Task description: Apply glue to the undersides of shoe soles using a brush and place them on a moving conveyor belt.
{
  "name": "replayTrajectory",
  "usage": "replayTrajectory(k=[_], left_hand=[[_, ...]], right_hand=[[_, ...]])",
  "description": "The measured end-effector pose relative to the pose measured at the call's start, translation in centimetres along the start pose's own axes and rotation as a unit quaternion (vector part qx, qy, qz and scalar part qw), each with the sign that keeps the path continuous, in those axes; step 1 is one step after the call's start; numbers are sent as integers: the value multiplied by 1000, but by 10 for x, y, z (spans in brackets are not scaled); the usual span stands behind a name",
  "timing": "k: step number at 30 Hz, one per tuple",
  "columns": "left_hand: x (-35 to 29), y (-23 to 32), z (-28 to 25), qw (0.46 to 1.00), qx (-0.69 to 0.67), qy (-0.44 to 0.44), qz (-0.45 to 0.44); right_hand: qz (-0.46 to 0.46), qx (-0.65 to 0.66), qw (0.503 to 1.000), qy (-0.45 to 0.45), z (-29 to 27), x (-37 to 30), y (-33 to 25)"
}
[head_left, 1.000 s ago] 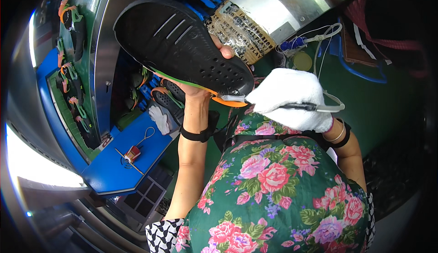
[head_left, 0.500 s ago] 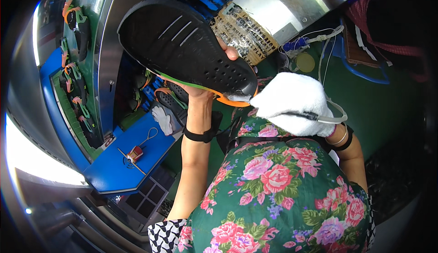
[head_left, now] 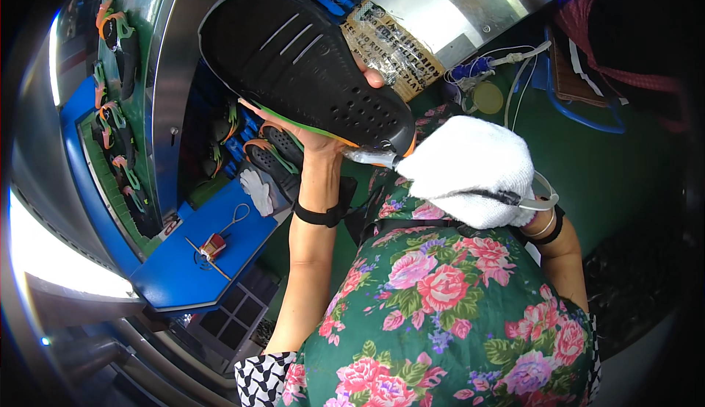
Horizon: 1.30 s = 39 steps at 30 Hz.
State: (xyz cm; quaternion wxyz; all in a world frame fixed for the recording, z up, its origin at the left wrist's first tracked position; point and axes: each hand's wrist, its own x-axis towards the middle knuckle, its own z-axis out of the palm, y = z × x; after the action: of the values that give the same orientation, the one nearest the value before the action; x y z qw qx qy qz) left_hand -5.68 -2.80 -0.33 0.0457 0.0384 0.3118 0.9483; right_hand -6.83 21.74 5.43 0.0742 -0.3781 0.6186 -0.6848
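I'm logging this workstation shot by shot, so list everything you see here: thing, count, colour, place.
shoe sole: one, black with green and orange edge, held up at top centre
tool tip: one, clear or silvery, touching the sole's lower edge
thin hose: one, pale, looping by the gloved wrist
blue tray table: one, blue, lower left
small red object: one, red, on the tray table
white glove: one, spare, lying at the tray table's far edge
shoes on conveyor: several, black with green and orange, left side
metal housing: one, silver, top
left hand: bare, black wristband, holding the sole
right hand: in a white glove, holding the tool
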Motion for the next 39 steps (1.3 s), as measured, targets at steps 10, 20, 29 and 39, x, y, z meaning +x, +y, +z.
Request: replayTrajectory(k=[10,20,29,39], left_hand=[[1,0,7,1000,15,7,3],[3,3,14,997,73,-8,28],[3,-6,7,998,-9,-3,59],[-1,-7,9,999,-16,33,35]], right_hand=[[18,32,999,-1,-2,-2,5],[51,44,998,0,-3,-10,9],[18,40,999,-14,-1,-8,6],[74,-24,996,42,1,-10,1]])
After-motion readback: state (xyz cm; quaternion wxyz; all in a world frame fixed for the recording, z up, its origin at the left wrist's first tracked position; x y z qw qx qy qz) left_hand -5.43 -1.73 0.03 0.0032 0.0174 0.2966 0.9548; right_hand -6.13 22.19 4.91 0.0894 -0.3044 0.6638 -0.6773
